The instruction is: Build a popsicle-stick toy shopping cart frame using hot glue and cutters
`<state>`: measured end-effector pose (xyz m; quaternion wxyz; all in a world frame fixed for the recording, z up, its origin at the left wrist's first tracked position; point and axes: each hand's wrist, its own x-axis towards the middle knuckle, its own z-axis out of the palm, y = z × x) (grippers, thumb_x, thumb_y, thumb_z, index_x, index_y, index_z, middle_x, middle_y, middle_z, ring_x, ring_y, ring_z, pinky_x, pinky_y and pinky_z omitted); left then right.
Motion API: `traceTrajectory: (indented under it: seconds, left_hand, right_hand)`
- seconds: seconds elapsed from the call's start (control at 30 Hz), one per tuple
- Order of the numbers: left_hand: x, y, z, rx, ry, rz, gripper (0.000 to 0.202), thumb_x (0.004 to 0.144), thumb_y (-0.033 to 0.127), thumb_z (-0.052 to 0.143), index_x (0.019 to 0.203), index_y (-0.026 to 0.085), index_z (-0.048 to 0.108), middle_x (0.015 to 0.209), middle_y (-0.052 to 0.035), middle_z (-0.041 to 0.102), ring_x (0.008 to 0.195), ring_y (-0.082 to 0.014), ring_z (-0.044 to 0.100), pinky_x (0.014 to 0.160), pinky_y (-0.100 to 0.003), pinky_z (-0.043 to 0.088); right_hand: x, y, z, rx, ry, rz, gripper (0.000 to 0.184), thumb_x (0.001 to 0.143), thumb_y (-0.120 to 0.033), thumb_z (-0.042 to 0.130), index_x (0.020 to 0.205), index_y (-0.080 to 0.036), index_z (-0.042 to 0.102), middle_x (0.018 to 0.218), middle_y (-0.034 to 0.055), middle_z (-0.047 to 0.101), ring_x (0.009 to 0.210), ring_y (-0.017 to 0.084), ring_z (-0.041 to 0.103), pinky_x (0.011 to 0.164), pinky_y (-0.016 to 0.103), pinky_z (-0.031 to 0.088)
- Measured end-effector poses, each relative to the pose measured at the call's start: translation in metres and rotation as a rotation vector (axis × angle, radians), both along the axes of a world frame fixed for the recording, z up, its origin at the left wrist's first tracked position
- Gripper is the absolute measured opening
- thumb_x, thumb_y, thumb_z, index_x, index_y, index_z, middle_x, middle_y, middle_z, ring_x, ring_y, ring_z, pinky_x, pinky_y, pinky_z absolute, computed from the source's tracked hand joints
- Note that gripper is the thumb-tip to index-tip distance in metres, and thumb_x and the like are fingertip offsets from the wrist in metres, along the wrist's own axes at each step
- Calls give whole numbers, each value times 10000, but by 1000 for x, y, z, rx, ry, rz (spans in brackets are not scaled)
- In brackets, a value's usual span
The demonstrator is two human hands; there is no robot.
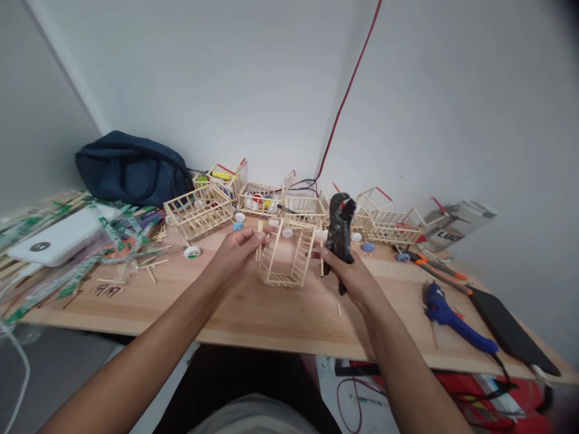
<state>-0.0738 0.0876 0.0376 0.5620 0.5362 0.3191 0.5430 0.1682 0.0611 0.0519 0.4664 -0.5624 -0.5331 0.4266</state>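
In the middle of the view, a small cart-like frame of thin wooden sticks (289, 278) is tilted up over the table. My left hand (244, 244) pinches it at its left side, thumb and fingers closed by an upright stick. My right hand (350, 274) is wrapped round a black plier-like hand tool (340, 226), its head pointing up; the exact kind is unclear. The right fingertips, partly hidden behind the tool, are close to the frame's right side; whether they touch it I cannot tell.
Several stick carts (201, 211) line the wall, with bottle caps (192, 252) nearby. A blue bag (131, 166), a white power bank (58, 235) and wrapped sticks lie left. On the right are a blue glue gun (456, 319), orange-handled pliers (443, 271) and a black slab (511, 328).
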Motion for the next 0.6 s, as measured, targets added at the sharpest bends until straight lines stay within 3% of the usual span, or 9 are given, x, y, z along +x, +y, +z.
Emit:
traceTrajectory:
  seconds: [0.13,0.23,0.4,0.5,0.6]
  left_hand:
    - [4,-7,19,357,276,19,249,897,350,567,741,165,625,1072,-98,697,1035,-212,614,943,-346,432]
    - [9,-18,23,637,473,0,203,921,272,521,774,176,622,1087,-116,695,1095,-222,616,984,-367,444]
    - [20,-33,12,927,681,-189,203,933,152,450,1042,176,620,1282,-152,618,1340,-226,474,1105,-386,410]
    - [25,-35,2,1034,757,-276,216,926,115,447,1005,179,638,1321,-144,606,1381,-230,427,1148,-402,377]
    - [25,-35,-4,1078,777,-358,253,916,72,448,984,195,658,1345,-110,602,1398,-226,402,1168,-404,355]
  right_hand:
    - [16,-3,-4,4,224,-42,431,620,-525,804,850,-195,650,781,19,676,754,187,630,700,306,488]
    - [26,-7,-9,-12,266,-59,413,595,-520,820,748,-195,616,683,-11,620,643,150,569,643,293,479]
    - [43,-21,-15,-21,243,-198,399,549,-501,833,676,-196,610,596,-23,576,546,128,505,527,267,427]
    - [52,-30,-14,-42,253,-178,361,581,-489,817,680,-182,656,625,11,622,566,143,523,539,279,440]
    - [58,-38,-13,-56,273,-102,369,656,-490,774,823,-163,745,813,65,715,663,168,580,614,296,474]
